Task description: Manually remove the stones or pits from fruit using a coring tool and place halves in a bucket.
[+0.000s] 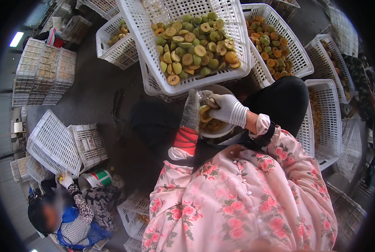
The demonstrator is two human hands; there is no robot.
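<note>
My right hand (228, 110), in a white knit glove, is closed with its fingers bent around a yellow-orange apricot half (204, 113). Against it is my left hand (191, 110) in a grey glove, its fingers curled; what they grip is hidden. Both hands are over a pale bucket (214, 135) between my knees, with cut apricot pieces (212, 125) inside. Just beyond, a white plastic crate (204, 80) is tilted toward me, holding many green and yellow apricots (191, 48), several of them showing cut faces.
More crates with orange apricot halves (273, 46) stand at the right, including a tall white crate (328, 122). At the left are stacked crates (44, 73) and a leaning crate (55, 140). A co-worker (76, 218) sits at lower left beside a white-and-green bucket (96, 179).
</note>
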